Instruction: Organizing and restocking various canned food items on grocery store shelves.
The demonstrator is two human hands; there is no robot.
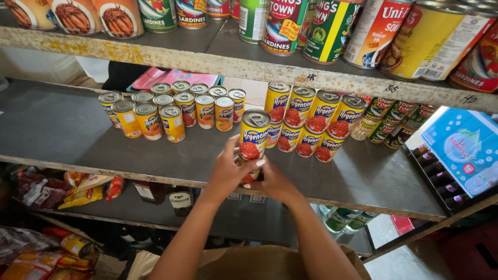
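My left hand grips the side of a yellow can with a red food picture and a pull-tab lid, stacked on a lower can of the same kind. My right hand wraps around that lower can from the right. Both cans stand near the front of a dark shelf. Just behind them are two rows of the same yellow cans, stacked two high.
A cluster of smaller yellow-and-orange cans fills the shelf's left middle. Green-labelled cans and a blue-wrapped pack of bottles sit at the right. The upper shelf carries large cans. Snack packets lie below.
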